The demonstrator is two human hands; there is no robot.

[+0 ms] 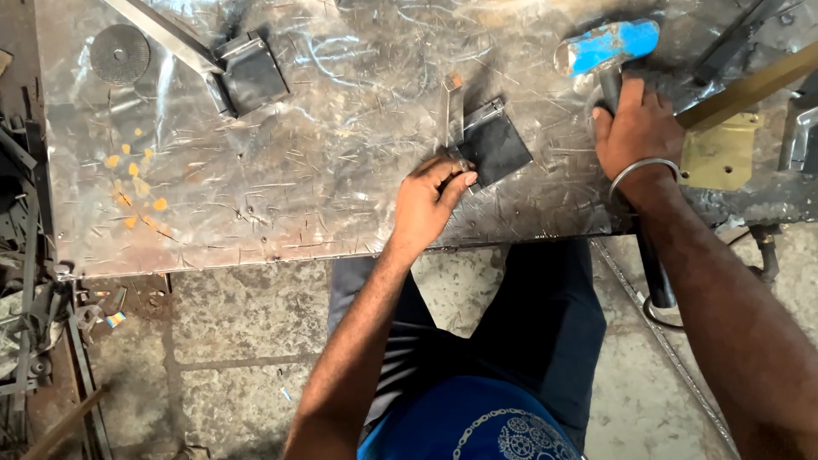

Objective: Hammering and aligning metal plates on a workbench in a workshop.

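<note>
Two bare hands work at one scratched steel table (298,196). The left hand (426,204) is curled, its fingertips pinching the near corner of a dark square steel plate with an upright strip (486,140), which lies just at one o'clock of that hand. The right hand (635,128) is closed around the handle of one blue-headed hammer (609,47), whose head rests at eleven o'clock of it. Farther, at ten o'clock, lie a second similar plate piece (247,77) and one round grinding disc (119,53).
</note>
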